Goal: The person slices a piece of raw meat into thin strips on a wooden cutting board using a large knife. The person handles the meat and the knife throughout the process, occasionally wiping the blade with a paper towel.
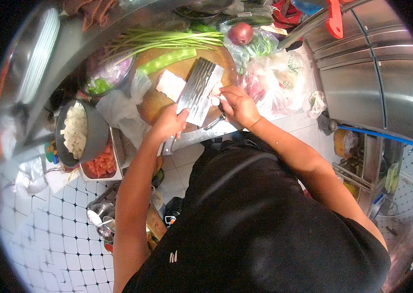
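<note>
My left hand (170, 124) grips the handle of a broad steel cleaver (201, 91), whose blade lies slanted over a round wooden chopping board (151, 100). Close to the blade's right edge, the fingers of my right hand (239, 104) pinch small pale pieces of food (215, 96), too small to name surely. Left of the blade sits a whitish block of food (171, 86), perhaps fat or tofu. Behind it lie a light-green length of vegetable (168, 60) and a bunch of long green stalks (166, 39) across the board's far side.
Bowls of chopped onion (118, 67) and white cubes (74, 132) stand left, beside a metal tray of diced red food (100, 161). A red onion (240, 33) and plastic bags (276, 84) are at the right. Steel cabinets (353, 84) line the right side.
</note>
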`<move>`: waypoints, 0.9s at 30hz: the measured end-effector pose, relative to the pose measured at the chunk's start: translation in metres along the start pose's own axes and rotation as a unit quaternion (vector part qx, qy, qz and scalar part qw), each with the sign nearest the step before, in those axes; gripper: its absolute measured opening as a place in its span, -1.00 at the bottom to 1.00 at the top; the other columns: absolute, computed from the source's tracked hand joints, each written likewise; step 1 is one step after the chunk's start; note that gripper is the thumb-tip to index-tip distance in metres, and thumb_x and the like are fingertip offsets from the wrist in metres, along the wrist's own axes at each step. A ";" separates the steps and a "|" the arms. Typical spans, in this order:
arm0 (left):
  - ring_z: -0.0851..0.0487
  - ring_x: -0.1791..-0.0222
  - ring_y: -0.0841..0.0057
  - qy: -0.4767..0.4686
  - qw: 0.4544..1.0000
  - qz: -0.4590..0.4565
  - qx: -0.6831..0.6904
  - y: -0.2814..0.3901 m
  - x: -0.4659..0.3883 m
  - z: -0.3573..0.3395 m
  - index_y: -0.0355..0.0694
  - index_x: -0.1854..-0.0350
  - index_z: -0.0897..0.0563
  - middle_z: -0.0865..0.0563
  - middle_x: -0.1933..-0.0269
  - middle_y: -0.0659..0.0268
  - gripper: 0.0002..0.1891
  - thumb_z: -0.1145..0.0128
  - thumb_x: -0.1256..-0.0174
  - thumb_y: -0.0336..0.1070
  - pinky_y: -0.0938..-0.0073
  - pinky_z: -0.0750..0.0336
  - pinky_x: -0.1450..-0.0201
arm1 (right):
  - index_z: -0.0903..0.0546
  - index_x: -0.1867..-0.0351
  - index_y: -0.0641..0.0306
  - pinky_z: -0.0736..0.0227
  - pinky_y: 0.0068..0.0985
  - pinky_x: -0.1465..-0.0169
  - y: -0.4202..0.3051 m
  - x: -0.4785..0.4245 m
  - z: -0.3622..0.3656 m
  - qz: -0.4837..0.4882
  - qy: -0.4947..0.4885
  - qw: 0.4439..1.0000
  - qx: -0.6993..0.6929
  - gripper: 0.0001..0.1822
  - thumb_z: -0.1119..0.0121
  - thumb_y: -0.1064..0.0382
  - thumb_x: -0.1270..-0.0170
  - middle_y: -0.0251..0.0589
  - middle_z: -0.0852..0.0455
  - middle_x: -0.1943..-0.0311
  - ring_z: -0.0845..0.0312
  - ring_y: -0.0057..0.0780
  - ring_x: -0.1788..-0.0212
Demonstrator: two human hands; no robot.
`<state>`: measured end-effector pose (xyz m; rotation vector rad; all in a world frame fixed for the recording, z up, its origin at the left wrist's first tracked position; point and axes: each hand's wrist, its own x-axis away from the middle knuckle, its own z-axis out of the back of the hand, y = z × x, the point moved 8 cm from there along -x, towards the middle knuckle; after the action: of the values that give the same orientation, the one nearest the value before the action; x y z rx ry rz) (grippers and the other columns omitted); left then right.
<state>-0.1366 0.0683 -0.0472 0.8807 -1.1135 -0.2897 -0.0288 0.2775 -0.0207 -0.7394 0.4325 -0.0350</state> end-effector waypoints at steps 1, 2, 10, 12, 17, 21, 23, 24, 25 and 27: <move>-0.48 0.69 0.59 -0.003 1.000 -0.005 0.001 0.001 -0.002 -0.001 -0.35 0.06 -0.55 -0.58 0.48 0.34 -0.72 -0.06 -0.69 -0.17 0.41 -0.49 0.65 | -0.76 -0.02 0.36 -0.65 -0.23 -0.20 0.001 0.001 -0.001 0.000 0.000 1.000 0.002 -0.74 -0.38 0.39 -0.32 -0.01 -0.81 -0.06 -0.74 0.03 -0.11; -0.48 0.68 0.59 -0.005 1.000 -0.010 0.001 0.001 -0.003 -0.002 -0.35 0.06 -0.55 -0.57 0.48 0.35 -0.73 -0.06 -0.68 -0.18 0.42 -0.49 0.65 | -0.76 -0.02 0.36 -0.65 -0.22 -0.20 0.003 0.002 -0.001 -0.003 -0.002 1.000 0.003 -0.74 -0.38 0.39 -0.32 -0.01 -0.81 -0.06 -0.74 0.03 -0.11; -0.43 0.68 0.64 -0.055 0.998 0.013 0.009 -0.014 0.032 0.006 -0.31 -0.04 -0.57 -0.55 0.49 0.38 -0.73 -0.04 -0.70 -0.16 0.47 -0.46 0.66 | -0.75 -0.06 0.35 -0.61 -0.19 -0.25 0.007 0.004 -0.005 -0.021 -0.009 1.000 -0.007 -0.70 -0.36 0.39 -0.30 -0.03 -0.80 -0.09 -0.72 0.05 -0.13; -0.44 0.69 0.63 -0.054 0.998 0.001 0.014 -0.016 0.016 0.002 -0.32 -0.03 -0.57 -0.55 0.49 0.38 -0.74 -0.05 -0.69 -0.17 0.47 -0.46 0.66 | -0.75 -0.07 0.35 -0.61 -0.18 -0.26 0.004 0.004 -0.006 0.001 -0.016 1.000 -0.007 -0.69 -0.36 0.39 -0.30 -0.04 -0.80 -0.09 -0.71 0.04 -0.15; -0.50 0.70 0.55 0.000 1.000 -0.010 0.002 0.001 -0.016 -0.017 -0.39 0.04 -0.58 -0.59 0.51 0.31 -0.70 -0.11 -0.66 -0.16 0.39 -0.48 0.66 | -0.75 -0.05 0.35 -0.61 -0.17 -0.28 0.005 0.005 0.000 0.012 -0.026 1.000 -0.006 -0.70 -0.35 0.37 -0.28 -0.02 -0.80 -0.10 -0.70 0.04 -0.16; -0.59 0.68 0.46 0.056 0.993 -0.052 -0.087 0.028 -0.024 -0.020 -0.45 0.09 -0.58 -0.65 0.53 0.22 -0.65 -0.15 -0.63 -0.15 0.30 -0.52 0.63 | -0.76 0.00 0.36 -0.61 -0.17 -0.27 0.015 0.005 0.012 -0.013 -0.022 1.000 0.008 -0.72 -0.34 0.37 -0.26 0.01 -0.80 -0.08 -0.70 0.07 -0.16; -0.65 0.65 0.40 0.051 0.991 -0.064 -0.104 0.036 -0.020 -0.022 -0.46 0.14 -0.61 -0.69 0.51 0.14 -0.64 -0.17 -0.61 -0.15 0.23 -0.56 0.58 | -0.76 0.01 0.36 -0.60 -0.16 -0.28 0.020 0.006 0.015 -0.039 -0.018 0.999 0.003 -0.72 -0.33 0.38 -0.25 0.02 -0.80 -0.08 -0.69 0.07 -0.16; -0.69 0.62 0.32 0.059 0.991 -0.063 -0.100 0.036 -0.015 -0.025 -0.47 0.14 -0.62 -0.71 0.49 0.09 -0.64 -0.17 -0.60 -0.15 0.18 -0.58 0.53 | -0.76 0.01 0.36 -0.60 -0.16 -0.28 0.017 0.007 0.015 -0.049 -0.008 0.999 0.002 -0.71 -0.32 0.38 -0.24 0.03 -0.80 -0.08 -0.69 0.07 -0.17; -0.72 0.59 0.25 0.067 0.991 -0.061 -0.098 0.034 -0.013 -0.025 -0.47 0.14 -0.63 -0.73 0.47 0.04 -0.64 -0.18 -0.59 -0.14 0.13 -0.61 0.48 | -0.76 0.01 0.36 -0.60 -0.15 -0.28 0.014 0.008 0.013 -0.057 0.003 0.998 -0.002 -0.71 -0.32 0.39 -0.24 0.04 -0.80 -0.08 -0.69 0.08 -0.17; -0.78 0.38 -0.11 0.180 0.935 -0.207 -0.226 0.020 -0.027 -0.024 -0.43 0.10 -0.65 -0.77 0.37 -0.16 -0.67 -0.21 -0.54 -0.16 -0.07 -0.64 0.27 | -0.73 0.09 0.36 -0.56 -0.14 -0.30 0.019 0.012 0.007 -0.110 0.035 0.992 -0.055 -0.72 -0.40 0.31 -0.17 0.12 -0.75 -0.12 -0.66 0.14 -0.18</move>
<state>-0.1325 0.1092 -0.0539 0.7072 -0.4796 -0.6760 -0.0177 0.2939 -0.0332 -0.8950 0.4204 -0.2457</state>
